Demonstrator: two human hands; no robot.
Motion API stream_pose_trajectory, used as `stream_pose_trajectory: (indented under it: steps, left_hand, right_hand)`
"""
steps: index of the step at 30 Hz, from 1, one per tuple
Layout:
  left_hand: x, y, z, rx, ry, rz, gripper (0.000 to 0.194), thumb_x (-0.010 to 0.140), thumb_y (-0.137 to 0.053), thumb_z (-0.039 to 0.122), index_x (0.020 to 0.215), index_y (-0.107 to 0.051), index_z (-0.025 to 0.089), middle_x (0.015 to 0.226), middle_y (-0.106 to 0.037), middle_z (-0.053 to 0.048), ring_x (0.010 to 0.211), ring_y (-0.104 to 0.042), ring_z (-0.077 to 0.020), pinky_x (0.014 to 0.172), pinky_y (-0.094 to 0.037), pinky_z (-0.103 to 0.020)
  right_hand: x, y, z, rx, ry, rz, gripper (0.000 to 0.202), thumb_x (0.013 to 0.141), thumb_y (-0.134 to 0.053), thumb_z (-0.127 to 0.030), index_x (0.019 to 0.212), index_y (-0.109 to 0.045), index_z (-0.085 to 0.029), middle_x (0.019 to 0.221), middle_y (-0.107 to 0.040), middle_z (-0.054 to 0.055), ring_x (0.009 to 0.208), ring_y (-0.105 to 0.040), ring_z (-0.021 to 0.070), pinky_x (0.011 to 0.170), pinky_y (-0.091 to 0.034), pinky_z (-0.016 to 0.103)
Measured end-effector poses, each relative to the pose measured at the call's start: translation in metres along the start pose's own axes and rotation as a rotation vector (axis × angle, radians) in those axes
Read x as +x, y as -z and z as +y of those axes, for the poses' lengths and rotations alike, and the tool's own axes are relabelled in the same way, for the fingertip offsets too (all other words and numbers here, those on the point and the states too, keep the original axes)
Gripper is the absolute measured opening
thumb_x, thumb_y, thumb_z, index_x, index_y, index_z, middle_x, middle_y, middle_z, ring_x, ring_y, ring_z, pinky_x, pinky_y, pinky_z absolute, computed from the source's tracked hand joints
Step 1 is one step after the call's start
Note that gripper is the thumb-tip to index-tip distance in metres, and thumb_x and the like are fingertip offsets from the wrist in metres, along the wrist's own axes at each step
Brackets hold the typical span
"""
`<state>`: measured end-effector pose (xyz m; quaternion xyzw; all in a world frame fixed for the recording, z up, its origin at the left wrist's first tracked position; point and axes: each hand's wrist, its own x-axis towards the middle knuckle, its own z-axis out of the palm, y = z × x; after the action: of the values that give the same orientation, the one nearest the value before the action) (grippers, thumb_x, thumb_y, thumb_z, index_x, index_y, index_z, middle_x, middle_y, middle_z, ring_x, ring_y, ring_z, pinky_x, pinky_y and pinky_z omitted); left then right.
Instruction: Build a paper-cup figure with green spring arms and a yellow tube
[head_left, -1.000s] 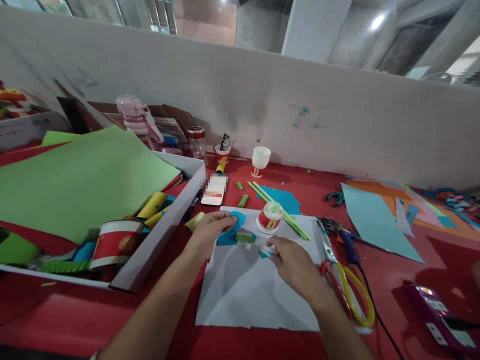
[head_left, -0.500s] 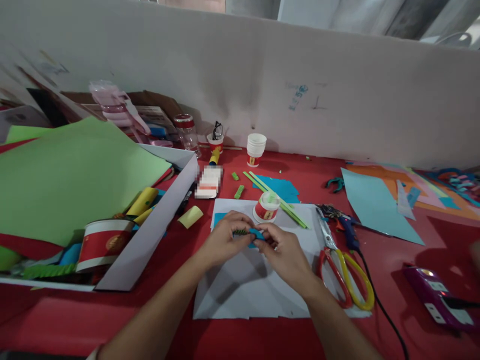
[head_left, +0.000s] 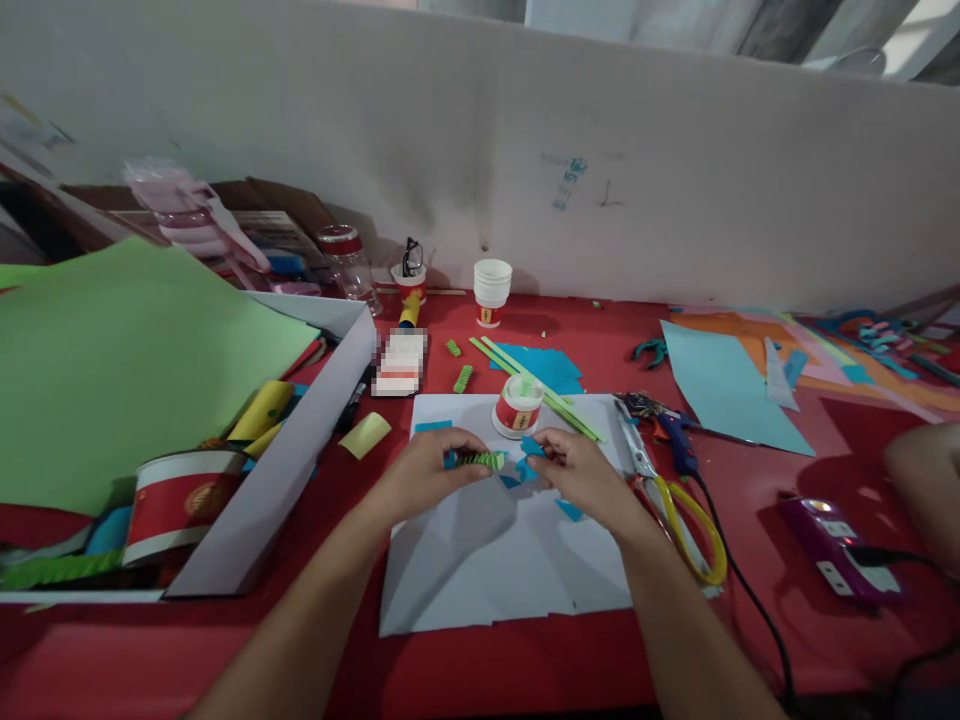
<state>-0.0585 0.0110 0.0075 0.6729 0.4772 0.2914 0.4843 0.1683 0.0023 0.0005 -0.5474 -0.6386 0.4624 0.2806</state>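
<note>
Between the fingers of my left hand (head_left: 431, 470) is a green accordion-folded paper strip (head_left: 480, 460), its free end pointing right. My right hand (head_left: 576, 475) pinches a piece of blue paper (head_left: 531, 448), a short gap away from the green strip. More blue scraps (head_left: 568, 510) lie on the white sheet (head_left: 480, 580) under my hands. Just beyond my hands stands an upturned red and white paper cup (head_left: 517, 412) with a bit of green on top. Large scissors (head_left: 694, 530) with red and yellow handles rest by my right forearm.
At left a white box (head_left: 300, 460) holds green paper and a paper cup. Stacked cups (head_left: 492, 290), green strips (head_left: 540, 392) and blue sheets (head_left: 551, 365) lie ahead. A glue gun (head_left: 679, 445), purple power strip (head_left: 836, 550) and another person's arm (head_left: 926, 480) are at right.
My hands have drawn apart, the green strip in the left and the blue piece in the right. The view has shifted slightly right, and another person's arm shows more at the right edge.
</note>
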Motion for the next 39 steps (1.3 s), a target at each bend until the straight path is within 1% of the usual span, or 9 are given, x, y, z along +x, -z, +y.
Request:
stream_pose_trajectory:
  steps: [3,8,10,19,23,26,29,34,39]
  left_hand:
    - [-0.003,0.013,0.003,-0.113,0.102,-0.106,0.041,0.067,-0.075,0.036,0.105,-0.075,0.023,0.081,-0.071,-0.002,0.073,-0.062,-0.02,0.07,-0.048,-0.031]
    - [0.002,0.011,0.0,0.005,-0.024,0.329,0.026,0.073,-0.072,0.035,0.095,-0.076,0.022,0.094,-0.073,-0.006,0.088,-0.064,-0.0239,0.081,-0.048,-0.035]
    - [0.005,0.004,-0.004,0.124,-0.134,0.416,0.018,0.077,-0.07,0.032,0.091,-0.075,0.023,0.096,-0.073,-0.007,0.094,-0.064,-0.0256,0.088,-0.046,-0.037]
    - [0.016,-0.009,-0.023,0.453,-0.269,0.396,0.025,0.079,-0.067,0.024,0.103,-0.072,0.021,0.099,-0.074,-0.009,0.099,-0.064,-0.0289,0.091,-0.048,-0.044]
    - [0.018,0.005,-0.027,0.349,-0.17,0.643,0.031,0.087,-0.053,0.027,0.113,-0.068,0.019,0.104,-0.073,-0.009,0.1,-0.065,-0.0255,0.09,-0.05,-0.04]
    - [0.018,0.011,-0.03,0.249,-0.055,0.766,0.031,0.086,-0.05,0.028,0.109,-0.069,0.017,0.101,-0.072,-0.01,0.09,-0.067,-0.023,0.081,-0.052,-0.036]
    - [0.017,0.009,-0.028,0.255,-0.06,0.752,0.029,0.085,-0.053,0.029,0.105,-0.07,0.017,0.097,-0.072,-0.009,0.084,-0.066,-0.0222,0.076,-0.053,-0.034]
    - [0.013,0.003,-0.019,0.325,-0.094,0.679,0.026,0.085,-0.052,0.025,0.101,-0.071,0.019,0.097,-0.073,-0.008,0.087,-0.066,-0.0229,0.075,-0.053,-0.034]
    - [0.012,-0.004,-0.018,0.395,-0.201,0.577,0.018,0.083,-0.057,0.027,0.084,-0.074,0.021,0.091,-0.073,-0.008,0.088,-0.066,-0.024,0.083,-0.052,-0.036]
  right_hand:
    - [-0.001,0.001,0.0,-0.071,-0.024,-0.03,0.01,0.082,-0.056,-0.026,0.084,-0.064,-0.019,0.07,-0.06,-0.003,0.061,-0.057,0.0122,0.053,-0.043,0.021]
    - [0.001,0.0,0.001,-0.024,-0.077,-0.027,0.01,0.084,-0.054,-0.025,0.086,-0.062,-0.019,0.079,-0.064,0.0,0.065,-0.062,0.0126,0.057,-0.048,0.022]
    - [0.001,0.0,0.0,0.007,-0.084,-0.021,0.012,0.083,-0.053,-0.023,0.091,-0.061,-0.019,0.083,-0.065,0.0,0.067,-0.064,0.0128,0.058,-0.049,0.022]
    - [0.011,-0.004,0.013,-0.114,0.026,0.114,0.017,0.082,-0.053,-0.031,0.069,-0.057,-0.02,0.066,-0.054,-0.001,0.061,-0.056,0.015,0.057,-0.042,0.025]
    - [0.016,-0.003,0.018,-0.137,0.054,0.206,0.027,0.081,-0.053,-0.032,0.056,-0.055,-0.02,0.068,-0.054,0.002,0.064,-0.054,0.0173,0.06,-0.041,0.028]
    - [0.014,-0.001,0.018,-0.109,0.052,0.212,0.019,0.08,-0.053,-0.03,0.072,-0.068,-0.021,0.069,-0.058,0.001,0.062,-0.056,0.0176,0.059,-0.043,0.029]
    - [0.012,0.001,0.017,-0.069,0.037,0.212,0.025,0.078,-0.054,-0.028,0.094,-0.073,-0.022,0.069,-0.062,-0.001,0.056,-0.055,0.0161,0.056,-0.043,0.028]
    - [0.012,0.008,0.015,-0.038,0.046,0.311,0.024,0.079,-0.059,-0.039,0.08,-0.075,-0.021,0.065,-0.063,0.0,0.063,-0.057,0.0177,0.059,-0.044,0.028]
    - [0.011,0.012,0.013,0.02,0.037,0.366,0.028,0.076,-0.062,-0.041,0.086,-0.079,-0.021,0.073,-0.071,0.001,0.069,-0.059,0.0186,0.065,-0.044,0.029]
